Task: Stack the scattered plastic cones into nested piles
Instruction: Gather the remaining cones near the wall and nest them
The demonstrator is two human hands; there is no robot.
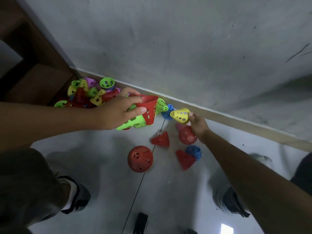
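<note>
Standing over a pale glossy floor [168, 200], I am looking down at loose red perforated plastic cones [140, 158] lying nearest my feet. My right hand [198, 125] is pinching a yellow perforated plastic cone [180, 115] by its rim. My left hand [118, 110] is gripping a nested red-and-green cone stack [143, 114], held on its side. Farther off, a mixed cone heap [91, 93] is sitting against the grey wall [185, 48].

pink cone [180, 126] mostly hidden behind right hand [199, 126]
</note>
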